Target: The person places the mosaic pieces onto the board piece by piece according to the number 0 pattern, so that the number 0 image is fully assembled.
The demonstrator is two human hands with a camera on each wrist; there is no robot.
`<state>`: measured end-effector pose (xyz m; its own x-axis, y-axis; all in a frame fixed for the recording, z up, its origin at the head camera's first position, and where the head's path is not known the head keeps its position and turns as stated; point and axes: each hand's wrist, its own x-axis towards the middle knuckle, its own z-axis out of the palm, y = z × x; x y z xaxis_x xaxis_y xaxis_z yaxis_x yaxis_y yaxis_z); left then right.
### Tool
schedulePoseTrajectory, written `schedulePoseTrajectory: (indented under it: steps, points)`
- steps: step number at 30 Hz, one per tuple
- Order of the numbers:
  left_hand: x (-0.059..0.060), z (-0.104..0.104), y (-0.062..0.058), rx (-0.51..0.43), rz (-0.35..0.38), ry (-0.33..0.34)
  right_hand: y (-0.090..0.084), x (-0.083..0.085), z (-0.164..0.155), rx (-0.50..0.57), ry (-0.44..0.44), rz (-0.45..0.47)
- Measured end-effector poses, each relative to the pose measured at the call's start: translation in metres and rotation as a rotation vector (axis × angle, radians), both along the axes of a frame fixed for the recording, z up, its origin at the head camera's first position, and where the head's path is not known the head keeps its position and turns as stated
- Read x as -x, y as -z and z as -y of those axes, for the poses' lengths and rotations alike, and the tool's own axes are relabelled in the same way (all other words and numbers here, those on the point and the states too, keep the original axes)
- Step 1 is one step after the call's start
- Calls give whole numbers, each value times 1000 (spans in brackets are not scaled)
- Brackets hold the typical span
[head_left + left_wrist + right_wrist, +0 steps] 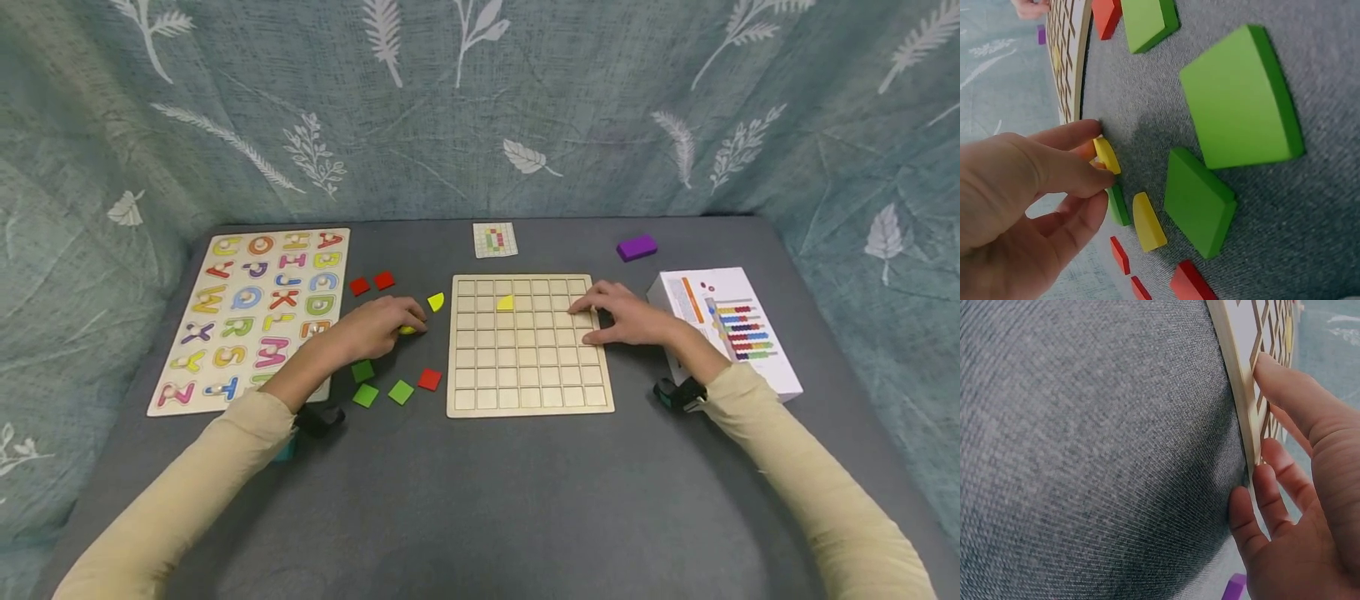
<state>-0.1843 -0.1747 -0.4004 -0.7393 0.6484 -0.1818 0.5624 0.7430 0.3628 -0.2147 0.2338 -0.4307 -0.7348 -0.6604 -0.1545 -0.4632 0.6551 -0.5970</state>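
Grey table [480,500]: green tiles [365,395] and a red tile [430,380] are laid loose, left of the gridded board [531,409]. A yellow piece [1108,155] is pinched between thumb and fingers of the left hand [381,326], low over the table between the tiles and the alphabet board [249,329]. The right hand [628,315] is held with fingers spread, fingertips resting at the gridded board's right edge; nothing is gripped. A white box [726,329] is placed beyond its wrist. One yellow quarter-round [506,303] is seated in the board's second row from the far edge. Farther: purple block [637,247], pattern card [495,240], leaf-printed curtain [420,142].
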Motion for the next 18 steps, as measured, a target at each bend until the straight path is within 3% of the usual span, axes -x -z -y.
schedulePoseTrajectory:
  steps: [12,18]
  points:
    - [10,5,2,-35,-27,61,0,-1,0,18,-4,-11]
    - [6,0,6,-54,-10,14,2,-1,-1,8,-3,-14]
